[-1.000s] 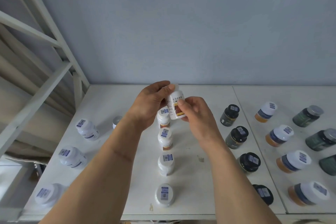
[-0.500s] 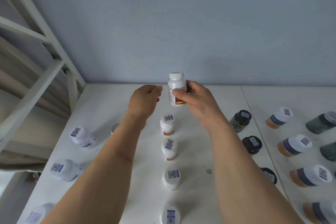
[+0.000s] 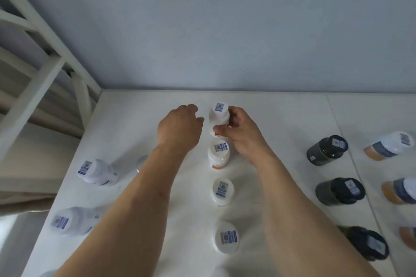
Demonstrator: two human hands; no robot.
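White surface runs back to a pale grey-blue wall, with a white-painted frame rising at its left edge. Bottles stand on it in files: dark jars and orange-bottomed bottles to the right, larger white bottles to the left, and a middle file of small white ones running away from the person. Both bare forearms reach to the far end of that middle file.

The right hand grips a small white bottle upright, thumb across its lower front and fingers curled round its right side. The thumb hides whether its base meets the surface. The left hand hovers just beside it, fingers loosely curled and holding nothing.

The bottle looks to be rigid plastic, light and smooth, and likely to slip if pinched by the cap alone. The safest hold is round the body, as here. Tall for its footprint, it could tip if let go off-level.

The closest obstacle is the neighbouring bottle, just on the near side of the right thumb, where a withdrawing wrist could knock it. A grey cap peeps out behind the left forearm. A barcode sticker tops the held bottle's lid.
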